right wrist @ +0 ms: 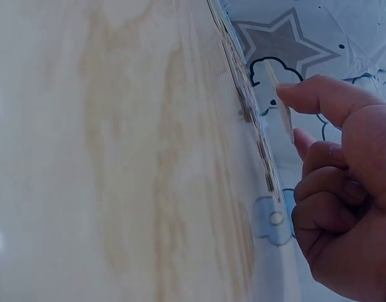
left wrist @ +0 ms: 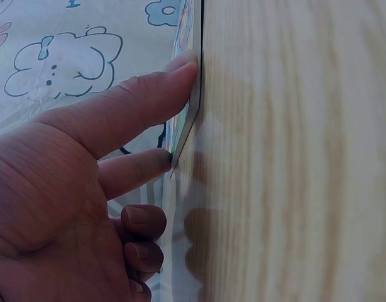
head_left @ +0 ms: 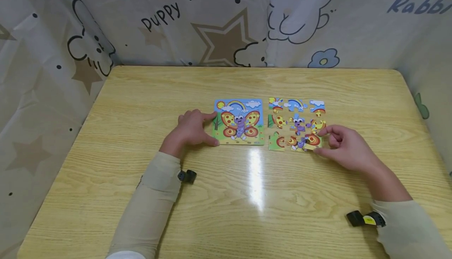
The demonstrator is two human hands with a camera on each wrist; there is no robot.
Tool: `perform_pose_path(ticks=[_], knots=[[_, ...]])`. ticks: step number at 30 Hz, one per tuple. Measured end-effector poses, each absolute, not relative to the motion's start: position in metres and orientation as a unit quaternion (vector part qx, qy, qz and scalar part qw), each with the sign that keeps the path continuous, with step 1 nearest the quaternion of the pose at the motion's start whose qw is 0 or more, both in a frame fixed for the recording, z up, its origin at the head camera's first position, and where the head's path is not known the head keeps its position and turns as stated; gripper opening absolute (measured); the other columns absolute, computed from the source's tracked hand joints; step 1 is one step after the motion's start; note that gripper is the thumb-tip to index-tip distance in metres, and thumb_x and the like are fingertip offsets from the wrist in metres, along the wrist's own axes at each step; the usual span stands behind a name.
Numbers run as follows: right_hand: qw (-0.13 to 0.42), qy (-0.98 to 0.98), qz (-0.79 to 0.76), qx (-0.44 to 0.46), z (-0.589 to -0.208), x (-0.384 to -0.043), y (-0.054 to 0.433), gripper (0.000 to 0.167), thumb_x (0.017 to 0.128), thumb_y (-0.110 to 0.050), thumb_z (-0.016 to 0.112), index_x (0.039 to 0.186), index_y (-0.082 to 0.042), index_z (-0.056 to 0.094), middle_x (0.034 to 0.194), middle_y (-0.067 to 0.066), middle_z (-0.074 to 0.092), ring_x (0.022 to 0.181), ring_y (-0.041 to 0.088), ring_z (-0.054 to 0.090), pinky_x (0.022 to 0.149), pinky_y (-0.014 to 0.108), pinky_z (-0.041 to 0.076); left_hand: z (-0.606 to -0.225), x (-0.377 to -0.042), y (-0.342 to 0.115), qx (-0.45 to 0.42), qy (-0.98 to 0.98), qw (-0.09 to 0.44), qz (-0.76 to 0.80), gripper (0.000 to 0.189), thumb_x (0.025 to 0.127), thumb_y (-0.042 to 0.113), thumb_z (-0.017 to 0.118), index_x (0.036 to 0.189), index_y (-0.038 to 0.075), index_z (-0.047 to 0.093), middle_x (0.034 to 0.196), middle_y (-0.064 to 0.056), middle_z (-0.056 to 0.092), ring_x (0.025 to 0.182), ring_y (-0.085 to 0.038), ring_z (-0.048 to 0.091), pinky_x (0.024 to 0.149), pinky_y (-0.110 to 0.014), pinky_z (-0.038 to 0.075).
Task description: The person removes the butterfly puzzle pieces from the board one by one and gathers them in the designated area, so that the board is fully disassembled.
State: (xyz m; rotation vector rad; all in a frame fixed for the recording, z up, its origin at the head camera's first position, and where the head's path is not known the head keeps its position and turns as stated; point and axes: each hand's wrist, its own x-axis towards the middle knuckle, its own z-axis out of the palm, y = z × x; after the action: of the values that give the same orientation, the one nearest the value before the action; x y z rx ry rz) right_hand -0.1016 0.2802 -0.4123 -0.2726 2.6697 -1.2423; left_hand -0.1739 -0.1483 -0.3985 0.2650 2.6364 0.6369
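Note:
A square butterfly picture board (head_left: 240, 123) lies flat on the table in the head view. My left hand (head_left: 192, 127) touches its left side, thumb at the near corner and index finger farther up. The left wrist view shows this thumb and index finger stretched to the board's edge, the other fingers bent. Right of the board, several loose jigsaw pieces (head_left: 296, 105) lie in spaced rows. Between thumb and index finger, my right hand (head_left: 347, 145) pinches a jigsaw piece (head_left: 312, 139) with a red and orange wing. The right wrist view shows that piece (right wrist: 283, 113) edge-on, raised off the table.
The wooden table (head_left: 226, 219) reflects a bright streak of light in front of the board. A printed cloth (head_left: 212, 15) with stars and animals hangs behind and at the sides. Both sleeved forearms reach in from the near edge, each wearing a small black device.

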Motion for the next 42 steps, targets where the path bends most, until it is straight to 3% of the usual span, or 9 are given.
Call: perform_pose_path(ticks=[42], knots=[[0.141, 0.900, -0.404, -0.087, -0.422, -0.104, 0.301, 0.042, 0.083, -0.016, 0.084, 0.113, 0.002, 0.061, 0.067, 0.002, 0.039, 0.056, 0.016, 0.036, 0.067, 0.025, 0.036, -0.400, -0.174, -0.150, 0.116, 0.949, 0.202, 0.213, 0.099, 0.066, 0.044, 0.093, 0.151, 0.022, 0.047, 0.127, -0.015, 0.055, 0.110, -0.033, 0.043, 0.093, -0.048, 0.026]])
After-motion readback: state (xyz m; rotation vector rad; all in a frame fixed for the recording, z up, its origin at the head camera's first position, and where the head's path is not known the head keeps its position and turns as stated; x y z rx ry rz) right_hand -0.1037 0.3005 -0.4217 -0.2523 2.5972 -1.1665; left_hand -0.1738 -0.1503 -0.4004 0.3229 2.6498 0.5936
